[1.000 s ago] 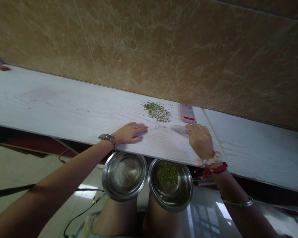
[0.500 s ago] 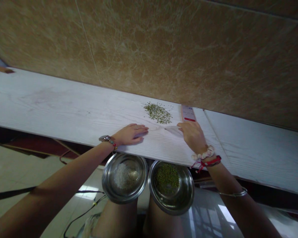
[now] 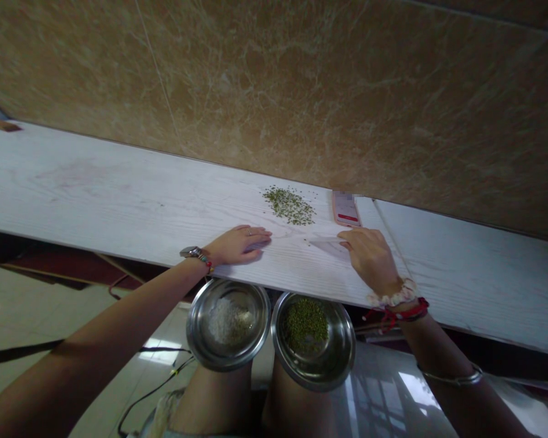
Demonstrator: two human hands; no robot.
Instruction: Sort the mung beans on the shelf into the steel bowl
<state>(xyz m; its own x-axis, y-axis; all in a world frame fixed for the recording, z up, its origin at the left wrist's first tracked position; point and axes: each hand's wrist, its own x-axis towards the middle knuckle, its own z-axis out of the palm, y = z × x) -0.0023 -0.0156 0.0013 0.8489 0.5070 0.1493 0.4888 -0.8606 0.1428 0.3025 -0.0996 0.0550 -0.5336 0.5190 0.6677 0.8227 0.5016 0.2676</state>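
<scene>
My left hand point(image 3: 243, 244) lies flat on the white tabletop point(image 3: 132, 201), fingers stretched to the right and holding nothing. My right hand point(image 3: 369, 254) pinches a thin, pale, flat piece point(image 3: 327, 243), perhaps a card, low over the surface. A speck or two sits by its left end. Behind the hands spreads a loose patch of small green beans point(image 3: 290, 205). Below the table edge, a steel bowl point(image 3: 344, 340) of green beans stands on my right thigh. Another steel bowl point(image 3: 196, 334), with white grains point(image 3: 228, 319) in it, stands on my left thigh.
A phone point(image 3: 346, 208) with a lit screen lies against the brown marbled wall point(image 3: 256, 91), just beyond my right hand. A brown wooden piece point(image 3: 0, 124) is at the far left. On the tiled floor runs a black cable point(image 3: 150, 389).
My right hand has moved right and slightly toward me with the pale flat piece, away from my left hand. The left hand stays nearly in place.
</scene>
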